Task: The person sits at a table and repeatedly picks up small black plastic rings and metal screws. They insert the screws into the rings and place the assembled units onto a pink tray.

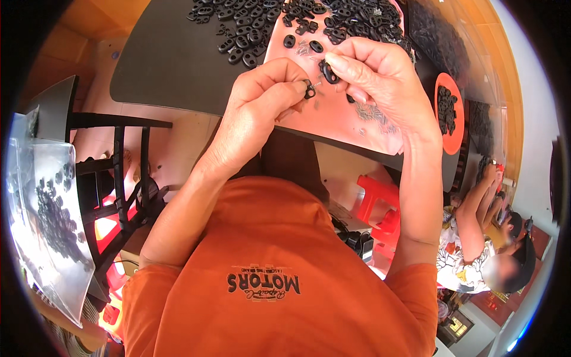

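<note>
Between the thumb and fingers of my left hand (253,110) is a small black plastic cord-lock insert (309,91), with a thin metal spring (317,84) sticking out of it. Just to its right, my right hand (380,71) pinches a black oval cord-lock shell (329,72). The two pieces are close but apart. Both hands are above a pink sheet (297,128) on the dark table (160,74). Small loose springs (377,122) lie scattered on the sheet under and beside my right hand. A few oval shells (316,46) sit just beyond my fingers.
Black cord-lock parts are heaped on the sheet's far end (357,21) and on the table to its left (247,30). A red plate (455,141) of black parts stands at the right. A red stool (380,199) is below. Another person (476,250) works at far right.
</note>
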{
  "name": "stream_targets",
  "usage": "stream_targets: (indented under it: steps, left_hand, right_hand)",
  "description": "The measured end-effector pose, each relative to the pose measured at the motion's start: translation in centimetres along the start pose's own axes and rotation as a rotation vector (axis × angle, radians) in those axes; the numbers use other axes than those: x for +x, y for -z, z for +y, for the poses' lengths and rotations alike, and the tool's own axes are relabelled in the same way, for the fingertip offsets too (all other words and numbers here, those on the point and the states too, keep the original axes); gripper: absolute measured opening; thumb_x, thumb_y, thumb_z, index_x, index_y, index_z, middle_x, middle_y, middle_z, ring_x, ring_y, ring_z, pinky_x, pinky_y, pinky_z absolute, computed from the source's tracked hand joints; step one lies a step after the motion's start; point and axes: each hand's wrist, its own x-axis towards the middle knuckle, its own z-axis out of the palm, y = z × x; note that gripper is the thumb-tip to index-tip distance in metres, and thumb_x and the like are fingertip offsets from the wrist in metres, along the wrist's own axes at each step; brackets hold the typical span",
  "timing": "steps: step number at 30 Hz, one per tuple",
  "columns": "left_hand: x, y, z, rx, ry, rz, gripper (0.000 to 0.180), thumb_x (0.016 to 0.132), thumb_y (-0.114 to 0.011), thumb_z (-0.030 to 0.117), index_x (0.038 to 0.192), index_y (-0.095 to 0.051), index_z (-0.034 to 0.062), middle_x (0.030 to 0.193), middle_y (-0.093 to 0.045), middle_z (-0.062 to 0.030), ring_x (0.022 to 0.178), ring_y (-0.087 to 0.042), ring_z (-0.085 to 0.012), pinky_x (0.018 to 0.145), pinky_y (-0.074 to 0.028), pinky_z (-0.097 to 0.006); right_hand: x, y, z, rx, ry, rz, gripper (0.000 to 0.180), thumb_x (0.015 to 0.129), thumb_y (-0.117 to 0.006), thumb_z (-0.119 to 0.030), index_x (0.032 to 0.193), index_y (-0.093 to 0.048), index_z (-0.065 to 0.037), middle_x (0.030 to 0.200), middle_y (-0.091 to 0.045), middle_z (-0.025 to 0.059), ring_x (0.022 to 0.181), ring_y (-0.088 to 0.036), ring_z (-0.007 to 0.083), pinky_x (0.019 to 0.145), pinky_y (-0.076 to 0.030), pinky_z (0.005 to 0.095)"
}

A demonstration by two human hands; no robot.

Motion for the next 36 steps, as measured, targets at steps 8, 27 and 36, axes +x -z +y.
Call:
stream_targets:
  steps: [8, 27, 36]
  left_hand:
    - [-0.2, -0.3, 0.0, 0.07, -0.033, -0.011, 0.011, 0.085, -0.05, 0.009, 0.085, -0.057, 0.0007, 0.072, -0.05, 0.0023, 0.062, -0.038, -0.0038, 0.055, -0.029, -0.02]
    - [-2.0, -0.2, 0.1, 0.173, -0.06, -0.06, 0.011, 0.086, -0.049, 0.008, 0.085, -0.057, 0.0009, 0.075, -0.051, 0.0034, 0.063, -0.038, -0.0026, 0.056, -0.032, -0.019]
    - [-1.5, 0.0, 0.1, 0.195, -0.055, -0.028, 0.012, 0.088, -0.051, 0.01, 0.088, -0.058, 0.0009, 0.072, -0.051, 0.003, 0.06, -0.038, -0.0024, 0.053, -0.029, -0.019]
  right_hand:
    - [-0.8, -0.2, -0.6, 0.053, 0.024, -0.045, 0.02, 0.088, -0.064, -0.022, 0.082, -0.064, -0.003, 0.074, -0.057, -0.0033, 0.068, -0.047, 0.0035, 0.061, -0.037, 0.02]
    - [-1.3, 1.0, 2.2, -0.303, 0.125, 0.076, 0.021, 0.091, -0.061, -0.018, 0.082, -0.059, 0.001, 0.068, -0.05, -0.004, 0.063, -0.043, 0.0029, 0.055, -0.038, 0.0234]
    - [-1.6, -0.2, 0.9, -0.021, 0.038, -0.031, 0.019, 0.091, -0.061, -0.02, 0.089, -0.063, -0.001, 0.076, -0.056, -0.0045, 0.071, -0.046, 0.0027, 0.064, -0.04, 0.0209]
